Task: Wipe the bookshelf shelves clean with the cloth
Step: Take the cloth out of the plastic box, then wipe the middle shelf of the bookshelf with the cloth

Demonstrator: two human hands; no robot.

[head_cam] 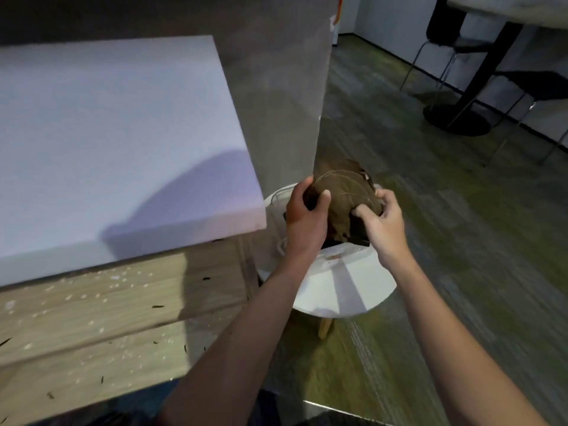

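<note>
Reaching up from the bottom edge on a bare left forearm [242, 339] and right forearm [455, 342], meeting above a small round white tabletop [347, 290]. Holding a bunched brown cloth [344, 192] from both sides, lifted just over the tabletop's far half. Gripping the cloth's left flank with the left hand [304, 219], fingers [303, 184] curled over its upper edge and thumb pressed into the front. Clutching the lower right with the right hand [385, 232], fingers [361, 212] hooked into the folds and thumb set on the right edge. Hiding something dark underneath, too covered to identify.

At lower left, a wooden shelf [92, 327], strewn with white flecks and dark slivers. Directly above it, overhanging, a thick white slab [116, 133] crossed by a rounded shadow. Standing upright just beside the cloth's left side, a tall grey panel [285, 103].

Spreading right of the tabletop, a wood-grain floor [445, 241]. Well apart at upper right, a black chair [445, 32] on thin metal legs and a dark round pedestal [458, 118].
</note>
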